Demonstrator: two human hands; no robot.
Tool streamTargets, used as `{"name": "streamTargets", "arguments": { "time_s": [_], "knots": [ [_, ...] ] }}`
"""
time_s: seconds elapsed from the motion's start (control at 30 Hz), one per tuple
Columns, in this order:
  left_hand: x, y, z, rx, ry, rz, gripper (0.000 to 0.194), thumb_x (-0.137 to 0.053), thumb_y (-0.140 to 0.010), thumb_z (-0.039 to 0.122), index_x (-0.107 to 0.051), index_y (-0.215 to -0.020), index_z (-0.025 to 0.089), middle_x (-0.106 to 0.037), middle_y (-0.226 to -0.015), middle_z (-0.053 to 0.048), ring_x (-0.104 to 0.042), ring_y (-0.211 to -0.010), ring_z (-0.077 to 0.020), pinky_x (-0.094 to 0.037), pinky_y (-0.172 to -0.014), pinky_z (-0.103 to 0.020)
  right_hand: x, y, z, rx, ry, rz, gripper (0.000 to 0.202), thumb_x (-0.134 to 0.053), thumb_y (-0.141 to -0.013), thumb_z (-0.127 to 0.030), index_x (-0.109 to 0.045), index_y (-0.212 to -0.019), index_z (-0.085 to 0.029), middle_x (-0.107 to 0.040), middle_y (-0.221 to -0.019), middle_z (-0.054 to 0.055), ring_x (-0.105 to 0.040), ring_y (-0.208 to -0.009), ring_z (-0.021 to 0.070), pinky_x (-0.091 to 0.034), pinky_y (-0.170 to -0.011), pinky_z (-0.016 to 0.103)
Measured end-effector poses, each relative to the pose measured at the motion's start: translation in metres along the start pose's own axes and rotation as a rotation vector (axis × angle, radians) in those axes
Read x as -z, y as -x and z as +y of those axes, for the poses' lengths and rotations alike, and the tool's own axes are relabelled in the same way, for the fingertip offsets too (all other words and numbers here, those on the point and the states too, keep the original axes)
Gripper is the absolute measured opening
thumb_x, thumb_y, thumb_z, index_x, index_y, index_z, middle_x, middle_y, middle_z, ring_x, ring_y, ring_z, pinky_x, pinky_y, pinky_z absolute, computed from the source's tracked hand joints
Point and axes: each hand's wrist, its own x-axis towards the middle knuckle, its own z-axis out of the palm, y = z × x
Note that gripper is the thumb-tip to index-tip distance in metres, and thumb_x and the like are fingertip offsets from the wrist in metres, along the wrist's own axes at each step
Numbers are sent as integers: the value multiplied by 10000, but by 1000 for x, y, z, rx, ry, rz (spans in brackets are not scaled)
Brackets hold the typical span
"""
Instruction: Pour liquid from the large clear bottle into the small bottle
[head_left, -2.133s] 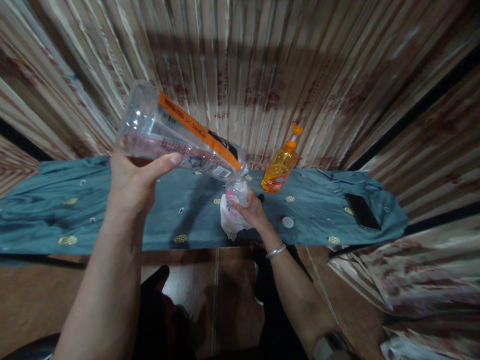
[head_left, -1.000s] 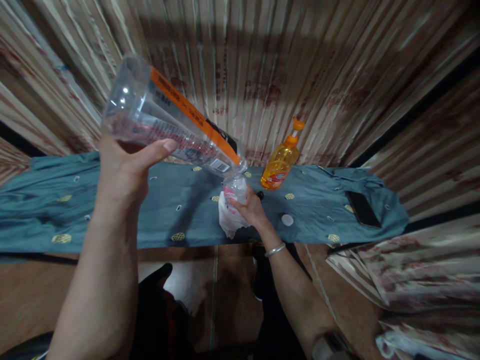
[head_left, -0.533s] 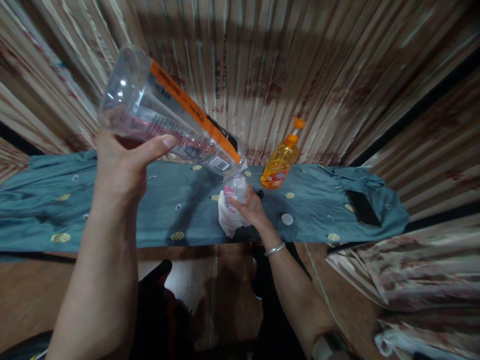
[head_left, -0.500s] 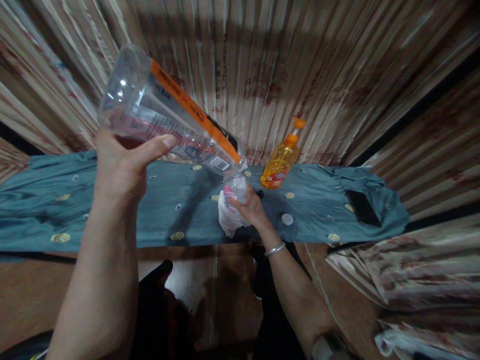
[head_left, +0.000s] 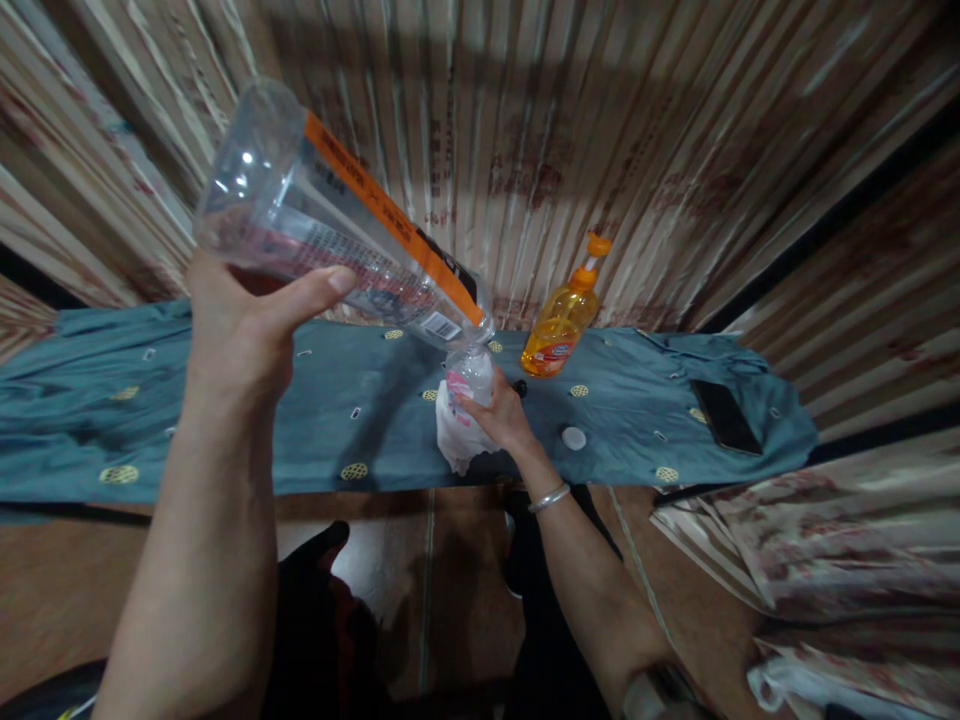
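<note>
My left hand [head_left: 244,335] grips a large clear plastic bottle [head_left: 330,235] with an orange label stripe. The bottle is tipped far over, base up at the left, mouth down at the right. Its mouth sits right over the open top of a small clear bottle [head_left: 471,372] with a pink label. My right hand [head_left: 501,418] holds that small bottle upright together with a white cloth [head_left: 456,440] on the teal cloth-covered table [head_left: 225,420]. A silver bangle is on my right wrist.
An orange pump bottle [head_left: 561,325] stands just right of the small bottle. A small white cap [head_left: 574,437] lies on the cloth near my right wrist, a black phone [head_left: 722,417] farther right. Pleated curtains [head_left: 525,130] hang behind; brown floor lies below.
My left hand has lifted the large bottle's base higher, tilting it more steeply. The right hand and the small bottle have stayed in place.
</note>
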Motion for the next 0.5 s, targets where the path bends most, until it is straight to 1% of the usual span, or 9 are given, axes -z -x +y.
{"name": "streamTargets", "arguments": {
  "time_s": [0.1,0.2,0.33,0.5],
  "knots": [
    [-1,-1,0,-16,1,-7,548,-919,-397,403,-597,-756,142,-582,-744,-11,-599,-719,-174,-544,-855,-484,-1,0,1,1,5,1,598,-777,-782,-359,-524,-1282,-153,-712,-1178,128,-689,-1092,275,-521,-978,408],
    [-2,-1,0,-29,10,-18,584,-924,-377,433,-611,-778,144,-592,-755,-8,-614,-739,-179,-547,-883,-496,-1,0,3,6,8,17,580,-783,-773,-365,-532,-1262,-179,-724,-1146,106,-698,-1065,266,-529,-963,399],
    [-3,-1,2,-20,16,-8,603,-938,-332,474,-603,-720,157,-588,-725,2,-607,-721,-174,-542,-911,-515,-2,0,4,2,17,23,566,-779,-771,-378,-535,-1252,-204,-731,-1123,89,-705,-1044,262,-536,-948,397],
    [-4,-1,2,-26,22,-14,657,-937,-332,478,-645,-820,150,-607,-750,-5,-607,-715,-173,-550,-887,-531,-1,-1,3,2,24,16,562,-782,-762,-378,-541,-1234,-191,-727,-1123,99,-702,-1053,271,-536,-945,401]
  ]
}}
